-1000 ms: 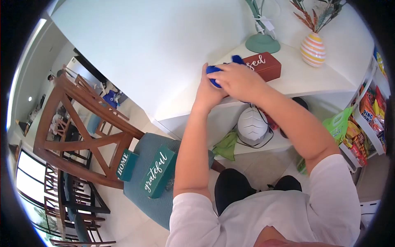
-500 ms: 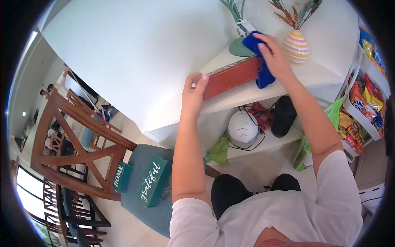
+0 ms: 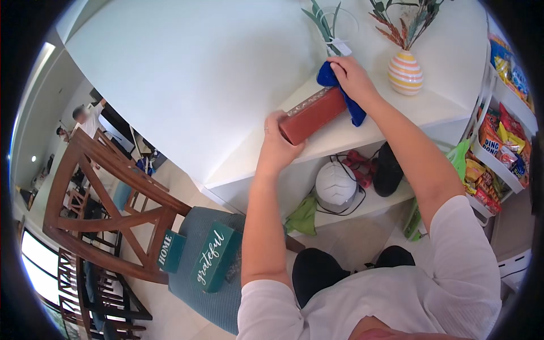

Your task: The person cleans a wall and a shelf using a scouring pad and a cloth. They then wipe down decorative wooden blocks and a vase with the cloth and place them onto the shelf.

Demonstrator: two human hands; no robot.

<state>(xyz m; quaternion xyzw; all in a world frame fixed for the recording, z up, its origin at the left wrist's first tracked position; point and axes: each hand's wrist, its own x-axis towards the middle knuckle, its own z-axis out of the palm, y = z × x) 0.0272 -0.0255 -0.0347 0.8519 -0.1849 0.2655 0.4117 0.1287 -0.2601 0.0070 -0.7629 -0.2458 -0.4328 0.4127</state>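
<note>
A reddish-brown block [image 3: 315, 118] with a patterned top edge is tilted above the white shelf top. My left hand [image 3: 281, 141] grips its left end, fingers behind and underneath. My right hand [image 3: 352, 79] is closed on a blue cloth [image 3: 356, 111], which drapes over the block's right end and hides it. Behind the cloth stands a green plant [image 3: 326, 25] with a white tag, its base now mostly covered. A striped vase [image 3: 405, 73] with dried stems stands to the right of my right hand.
A chair seat [image 3: 201, 306] at left carries green "HOME" [image 3: 171, 252] and "grateful" [image 3: 214, 258] blocks. Below the shelf top sit a white domed object [image 3: 335, 184], a black object [image 3: 389, 173] and a green cloth [image 3: 303, 216]. A snack rack [image 3: 498, 153] stands right; a person [image 3: 88, 119] is far left.
The block has tilted, showing more of its patterned edge. My left hand has moved down and around its end, while my right hand and the cloth have shifted left.
</note>
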